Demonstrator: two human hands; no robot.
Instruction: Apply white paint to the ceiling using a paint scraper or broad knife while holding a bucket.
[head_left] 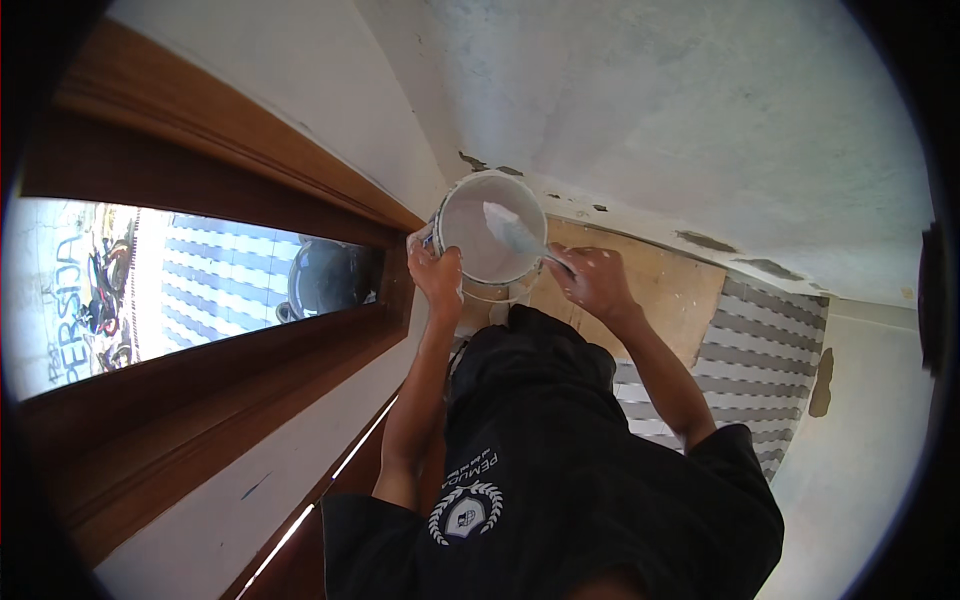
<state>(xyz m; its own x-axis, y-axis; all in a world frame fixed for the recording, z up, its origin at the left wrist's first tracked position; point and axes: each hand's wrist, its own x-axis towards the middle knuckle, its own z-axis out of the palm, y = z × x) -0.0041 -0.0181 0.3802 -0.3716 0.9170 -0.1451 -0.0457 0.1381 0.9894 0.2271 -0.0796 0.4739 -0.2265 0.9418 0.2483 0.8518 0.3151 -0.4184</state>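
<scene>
Left hand [437, 277] clasps a bucket [505, 182], right hand [592, 278] angling a tool [520, 238] inward.

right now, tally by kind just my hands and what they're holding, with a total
hands: 2
white bucket: 1
pale-coated tool: 1
total: 4
</scene>
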